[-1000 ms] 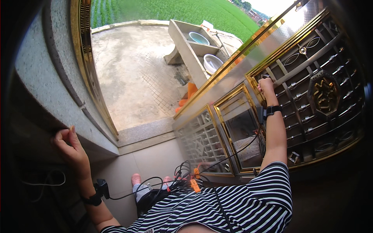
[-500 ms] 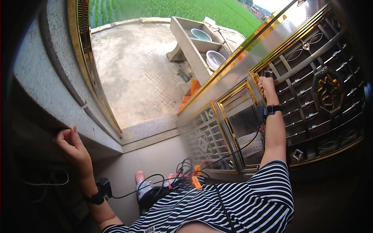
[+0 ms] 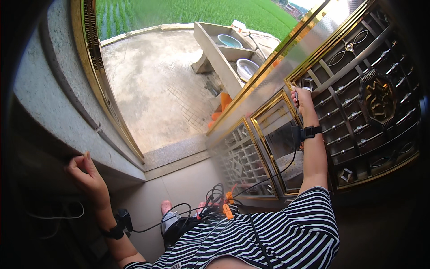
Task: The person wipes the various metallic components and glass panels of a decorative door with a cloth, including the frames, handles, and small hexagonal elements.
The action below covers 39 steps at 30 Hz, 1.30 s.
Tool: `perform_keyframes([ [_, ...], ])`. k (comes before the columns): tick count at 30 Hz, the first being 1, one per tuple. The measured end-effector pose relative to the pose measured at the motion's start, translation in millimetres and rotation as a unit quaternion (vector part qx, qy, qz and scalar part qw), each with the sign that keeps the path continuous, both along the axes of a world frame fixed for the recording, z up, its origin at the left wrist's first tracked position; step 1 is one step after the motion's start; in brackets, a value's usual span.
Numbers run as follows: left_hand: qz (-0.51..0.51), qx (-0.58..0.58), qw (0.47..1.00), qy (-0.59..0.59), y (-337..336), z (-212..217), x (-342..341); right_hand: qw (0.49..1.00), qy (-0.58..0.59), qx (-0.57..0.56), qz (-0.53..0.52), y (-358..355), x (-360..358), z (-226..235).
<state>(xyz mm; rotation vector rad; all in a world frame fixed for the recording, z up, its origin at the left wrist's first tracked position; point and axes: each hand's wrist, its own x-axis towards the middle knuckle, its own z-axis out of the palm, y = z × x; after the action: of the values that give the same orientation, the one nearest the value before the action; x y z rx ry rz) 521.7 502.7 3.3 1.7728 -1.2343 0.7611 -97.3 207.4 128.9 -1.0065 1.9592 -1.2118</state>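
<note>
My right hand (image 3: 303,99) is at the ornate metal door (image 3: 345,103) on the right. Its fingers are curled round a slim dark piece beside the door's gold trim; I cannot make out whether this is a handle. My left hand (image 3: 88,174) is raised at the left, near the lower edge of the grey stone door surround (image 3: 58,107). Its fingers are loosely curled toward the thumb, and nothing shows in them. Each wrist wears a black strap with a small box, and a black cable runs from each box to my waist.
Past the stone threshold (image 3: 179,154) lies a concrete yard (image 3: 143,80). A concrete trough (image 3: 217,58) outside holds a blue basin (image 3: 230,41) and a white basin (image 3: 247,69). Looped black cables (image 3: 215,193) with orange clips hang at my waist. A white cord (image 3: 58,217) hangs at the left.
My right hand has turned and shifted slightly left at the door, so its fingers now show round the dark piece. My left hand has moved slightly down and right. The whole view has shifted a little.
</note>
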Motion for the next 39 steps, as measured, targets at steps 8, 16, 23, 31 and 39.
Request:
perform_keyframes([
  [8,-0.017,-0.017,1.000,0.015,-2.3,3.7,-2.1,0.992,-0.057,-0.102,-0.048,-17.2,-20.4,-15.7],
  [16,-0.016,-0.022,0.999,0.020,-3.4,6.0,-5.1,0.990,-0.074,-0.111,-0.042,-4.0,-19.1,-12.3],
  [23,-0.016,-0.033,0.999,0.020,-6.4,4.1,-4.5,0.992,-0.029,-0.099,-0.078,-17.4,-19.4,-19.2],
  [31,-0.010,-0.017,1.000,0.010,-3.6,3.1,-1.5,0.980,0.157,-0.055,-0.109,-13.9,-12.9,-9.0],
  [39,-0.007,-0.020,1.000,-0.004,-3.3,5.5,-3.3,0.970,0.243,-0.009,-0.027,-14.7,-22.1,-0.1],
])
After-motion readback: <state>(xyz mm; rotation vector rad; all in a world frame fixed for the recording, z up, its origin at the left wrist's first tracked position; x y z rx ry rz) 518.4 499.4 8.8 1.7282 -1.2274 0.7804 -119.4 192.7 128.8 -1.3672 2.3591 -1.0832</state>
